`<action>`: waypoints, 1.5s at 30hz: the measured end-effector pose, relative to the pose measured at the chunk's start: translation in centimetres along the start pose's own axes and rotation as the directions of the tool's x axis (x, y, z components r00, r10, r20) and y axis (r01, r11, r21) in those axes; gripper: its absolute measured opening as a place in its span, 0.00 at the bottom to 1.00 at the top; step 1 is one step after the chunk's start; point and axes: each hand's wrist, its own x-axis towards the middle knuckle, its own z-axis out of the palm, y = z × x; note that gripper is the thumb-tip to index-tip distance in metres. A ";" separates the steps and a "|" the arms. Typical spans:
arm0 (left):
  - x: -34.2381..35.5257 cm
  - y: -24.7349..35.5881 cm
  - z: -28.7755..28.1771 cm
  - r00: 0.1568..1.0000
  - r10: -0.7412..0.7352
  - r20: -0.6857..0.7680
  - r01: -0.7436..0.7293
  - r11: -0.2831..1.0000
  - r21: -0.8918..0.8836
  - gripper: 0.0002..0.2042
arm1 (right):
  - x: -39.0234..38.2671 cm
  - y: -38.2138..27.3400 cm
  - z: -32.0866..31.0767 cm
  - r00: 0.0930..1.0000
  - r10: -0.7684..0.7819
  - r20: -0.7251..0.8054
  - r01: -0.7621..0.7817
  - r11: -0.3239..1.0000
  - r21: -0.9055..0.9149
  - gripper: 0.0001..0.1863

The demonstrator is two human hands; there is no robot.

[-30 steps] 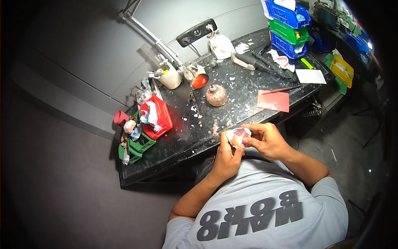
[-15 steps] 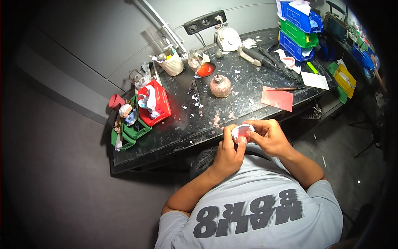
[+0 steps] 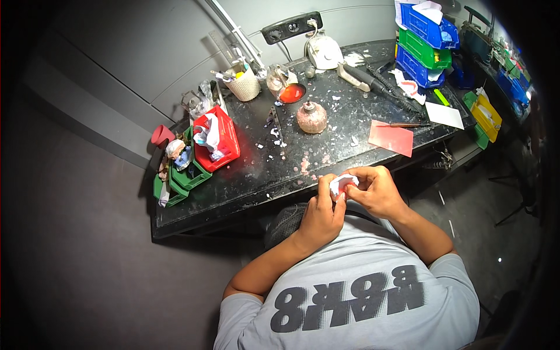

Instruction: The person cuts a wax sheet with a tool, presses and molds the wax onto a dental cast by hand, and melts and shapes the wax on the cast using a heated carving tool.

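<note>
Close to my body, just off the bench's front edge, both hands hold a small white plaster dental cast (image 3: pixel 336 184) with pink-red wax on its inner side. My left hand (image 3: pixel 321 219) is closed on the cast's left side, thumb at its lower edge. From the right, my right hand (image 3: pixel 380 195) grips it, with the thumb pressing on the wax inside. Its underside is hidden by my fingers. On the bench beyond lie a pink wax sheet (image 3: pixel 389 140) and a thin wax knife (image 3: pixel 406 125) across the sheet's far edge.
A round pink-stained glass burner (image 3: pixel 311 119) stands mid-bench, with a dish of red wax (image 3: pixel 293 92) behind it. A red bin (image 3: pixel 231 143) and green bins (image 3: pixel 192 179) sit left. Stacked blue and green bins (image 3: pixel 421 51) stand back right, near a corded handpiece (image 3: pixel 379 84).
My hands keep their hold on the cast, with only slight movement of the fingers. The whole view has shifted a little.
</note>
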 end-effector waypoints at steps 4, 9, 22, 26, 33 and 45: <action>-0.1 0.1 0.0 1.000 -0.009 0.002 0.009 1.000 -0.008 0.22 | 0.0 0.5 0.2 1.000 -0.003 -0.031 0.002 1.000 -0.016 0.11; -0.2 -0.1 0.0 1.000 0.022 -0.008 -0.022 1.000 0.006 0.22 | -0.2 -0.3 0.4 0.999 -0.020 -0.044 0.019 1.000 -0.012 0.10; 0.5 0.3 -0.7 0.999 -0.043 -0.013 0.043 0.997 -0.061 0.17 | 0.6 0.7 0.0 0.997 0.043 0.064 -0.058 0.964 0.259 0.11; 0.8 -0.1 -0.8 0.999 -0.015 -0.051 0.012 0.997 -0.077 0.15 | 0.4 0.5 -0.6 0.988 0.058 0.143 -0.101 0.942 0.320 0.11; 1.4 -2.2 -2.3 0.984 -0.174 -0.043 0.134 0.872 -0.471 0.12 | -0.4 -0.8 -1.3 0.976 -0.129 0.174 0.085 0.968 0.237 0.25; 4.1 -0.7 -5.5 0.998 -0.064 -0.004 0.063 0.992 -0.105 0.07 | 3.7 -1.1 0.4 0.917 -0.397 0.039 0.396 0.895 -0.205 0.21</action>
